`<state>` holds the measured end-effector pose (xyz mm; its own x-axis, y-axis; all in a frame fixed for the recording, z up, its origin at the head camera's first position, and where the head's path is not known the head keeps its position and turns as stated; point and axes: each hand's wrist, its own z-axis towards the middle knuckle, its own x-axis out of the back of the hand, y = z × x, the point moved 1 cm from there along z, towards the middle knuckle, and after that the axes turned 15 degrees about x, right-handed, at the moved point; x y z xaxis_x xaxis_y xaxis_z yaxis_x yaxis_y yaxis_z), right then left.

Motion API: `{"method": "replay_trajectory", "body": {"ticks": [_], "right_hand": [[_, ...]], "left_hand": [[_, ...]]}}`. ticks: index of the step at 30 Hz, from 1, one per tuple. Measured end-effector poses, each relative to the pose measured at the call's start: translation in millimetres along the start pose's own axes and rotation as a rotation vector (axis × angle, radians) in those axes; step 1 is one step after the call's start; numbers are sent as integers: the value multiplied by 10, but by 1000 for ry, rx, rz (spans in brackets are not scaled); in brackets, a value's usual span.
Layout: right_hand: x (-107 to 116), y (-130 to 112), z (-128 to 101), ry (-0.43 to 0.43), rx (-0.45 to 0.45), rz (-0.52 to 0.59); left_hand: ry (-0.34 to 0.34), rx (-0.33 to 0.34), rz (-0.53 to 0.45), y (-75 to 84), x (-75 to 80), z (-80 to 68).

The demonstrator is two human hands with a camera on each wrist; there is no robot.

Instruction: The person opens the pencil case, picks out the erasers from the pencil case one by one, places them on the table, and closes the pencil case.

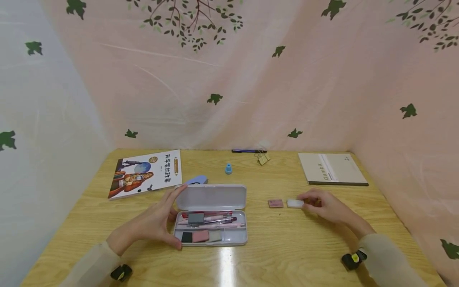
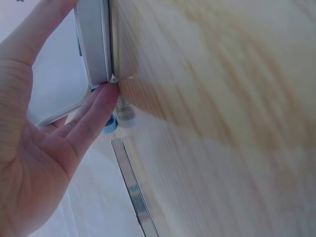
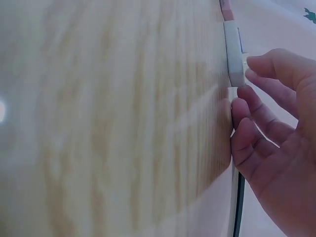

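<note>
I see my right hand [image 1: 328,207] on the wooden table [image 1: 287,247], its curled fingertips [image 3: 256,66] pinching the white eraser [image 1: 295,203], which lies just beside a pink eraser [image 1: 275,203]. It looks light, rubbery and blunt-edged; I judge its long sides the best hold. My left hand [image 1: 150,225], fingers straight, steadies the open pencil case [image 1: 211,217], a smooth, rigid plastic shell.

sleeves: pale beige, loose, ending at both wrists
wrist cameras: small black units, yellow mark on the right one
hands: bare
</note>
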<state>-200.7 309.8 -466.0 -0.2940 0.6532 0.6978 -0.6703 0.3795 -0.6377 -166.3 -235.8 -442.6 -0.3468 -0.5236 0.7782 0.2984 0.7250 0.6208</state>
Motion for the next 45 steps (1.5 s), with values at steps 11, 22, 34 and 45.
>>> {"method": "replay_trajectory", "body": {"ticks": [11,22,34,45], "right_hand": [[34,-9,-7,23,-89,12],[-121,-469,333,248,104,-212],[-743,-1233,1044,133,388,-35],[-1344,-1386,1525,-32,419,-45]], "left_hand": [[1,-2,-4,-6,-9,5],[-5,6,-4,14,3,6],[-20,38,6,-11,7,3],[-36,35,-14,3,15,5]]}}
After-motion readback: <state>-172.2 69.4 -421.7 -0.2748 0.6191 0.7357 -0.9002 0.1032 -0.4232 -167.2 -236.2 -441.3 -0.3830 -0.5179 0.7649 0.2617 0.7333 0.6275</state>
